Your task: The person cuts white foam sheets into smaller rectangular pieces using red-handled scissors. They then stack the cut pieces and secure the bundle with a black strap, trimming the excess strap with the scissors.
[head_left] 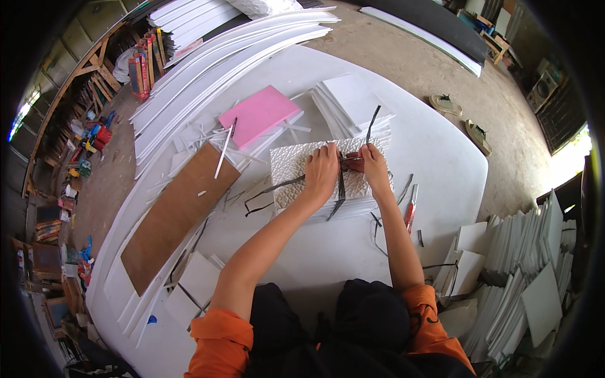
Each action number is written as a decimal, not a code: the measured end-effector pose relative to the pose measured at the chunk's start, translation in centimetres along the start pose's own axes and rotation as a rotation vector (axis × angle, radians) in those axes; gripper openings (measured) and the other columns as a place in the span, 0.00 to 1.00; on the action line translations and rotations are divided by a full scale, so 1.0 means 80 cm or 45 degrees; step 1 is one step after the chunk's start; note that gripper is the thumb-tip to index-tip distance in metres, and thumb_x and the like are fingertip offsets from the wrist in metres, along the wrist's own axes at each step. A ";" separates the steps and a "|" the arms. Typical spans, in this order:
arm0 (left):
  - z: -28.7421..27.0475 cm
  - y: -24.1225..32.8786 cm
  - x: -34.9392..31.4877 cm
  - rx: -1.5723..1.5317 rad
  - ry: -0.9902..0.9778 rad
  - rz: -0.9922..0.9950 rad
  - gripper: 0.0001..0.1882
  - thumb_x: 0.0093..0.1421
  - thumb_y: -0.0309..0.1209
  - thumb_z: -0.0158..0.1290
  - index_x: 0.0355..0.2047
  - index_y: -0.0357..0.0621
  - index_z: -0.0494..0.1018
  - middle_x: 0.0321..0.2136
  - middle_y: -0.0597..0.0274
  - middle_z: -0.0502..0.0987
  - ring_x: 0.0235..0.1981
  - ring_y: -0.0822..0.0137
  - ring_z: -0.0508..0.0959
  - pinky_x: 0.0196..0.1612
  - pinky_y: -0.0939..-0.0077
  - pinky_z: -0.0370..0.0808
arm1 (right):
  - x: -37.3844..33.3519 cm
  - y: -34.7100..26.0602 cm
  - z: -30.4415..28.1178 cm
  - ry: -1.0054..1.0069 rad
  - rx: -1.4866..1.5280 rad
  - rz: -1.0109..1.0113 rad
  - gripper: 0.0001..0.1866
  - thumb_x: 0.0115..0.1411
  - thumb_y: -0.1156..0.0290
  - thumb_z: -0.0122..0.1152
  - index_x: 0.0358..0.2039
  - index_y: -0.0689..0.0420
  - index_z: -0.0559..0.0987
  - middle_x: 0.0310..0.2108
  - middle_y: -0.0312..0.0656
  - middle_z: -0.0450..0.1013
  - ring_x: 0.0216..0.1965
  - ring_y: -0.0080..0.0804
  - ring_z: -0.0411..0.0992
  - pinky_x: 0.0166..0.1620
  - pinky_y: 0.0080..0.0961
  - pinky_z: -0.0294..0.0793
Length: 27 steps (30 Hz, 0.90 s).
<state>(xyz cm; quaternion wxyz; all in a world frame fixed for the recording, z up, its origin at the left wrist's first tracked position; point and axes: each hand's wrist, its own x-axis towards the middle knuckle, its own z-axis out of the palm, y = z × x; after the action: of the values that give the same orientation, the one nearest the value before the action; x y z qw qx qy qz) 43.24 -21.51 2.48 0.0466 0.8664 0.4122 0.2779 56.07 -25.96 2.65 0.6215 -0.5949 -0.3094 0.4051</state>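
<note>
A stack of white panels with a pebbly textured top (291,160) lies on the white table in front of me. Black strapping (340,189) runs across its top, with strips meeting between my hands. My left hand (321,170) rests on the stack, fingers closed at the strap where it crosses. My right hand (374,169) pinches the strapping; a loose strap end (374,120) sticks up above it. Another strap piece (274,188) trails off the stack's left side. Something reddish-brown between my hands is partly hidden.
A pink block (259,113), smooth white panels (359,97) and a brown board (183,214) lie around the stack. A red-handled cutter (411,211) is by my right forearm. Long white strips (220,69) cover the far left. Stacked white panels (504,290) stand at lower right.
</note>
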 end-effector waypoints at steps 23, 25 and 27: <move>0.006 0.011 0.026 -0.314 -0.273 -0.281 0.12 0.48 0.39 0.54 0.28 0.46 0.70 0.27 0.61 0.70 0.30 0.61 0.72 0.39 0.64 0.66 | -0.032 0.000 0.007 0.358 -0.482 -0.385 0.16 0.59 0.67 0.38 0.23 0.67 0.68 0.24 0.50 0.66 0.25 0.41 0.66 0.33 0.31 0.64; 0.011 0.019 0.022 -0.109 -0.162 -0.215 0.12 0.49 0.40 0.52 0.29 0.47 0.70 0.28 0.60 0.70 0.30 0.61 0.72 0.41 0.64 0.65 | -0.031 -0.001 0.005 0.367 -0.490 -0.399 0.16 0.59 0.67 0.38 0.23 0.67 0.68 0.24 0.50 0.65 0.26 0.41 0.65 0.34 0.32 0.63; 0.019 0.022 0.024 -0.109 -0.039 -0.285 0.11 0.52 0.39 0.50 0.31 0.46 0.68 0.27 0.60 0.71 0.30 0.62 0.72 0.41 0.64 0.65 | -0.032 -0.004 0.006 0.365 -0.533 -0.391 0.16 0.59 0.67 0.39 0.24 0.67 0.68 0.25 0.50 0.65 0.27 0.41 0.65 0.34 0.31 0.63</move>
<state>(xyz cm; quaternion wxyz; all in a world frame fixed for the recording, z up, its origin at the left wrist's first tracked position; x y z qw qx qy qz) 46.21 -21.00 2.56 0.1206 0.8163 0.4935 0.2749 54.47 -27.97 3.24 0.5766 -0.7075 -0.3819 0.1455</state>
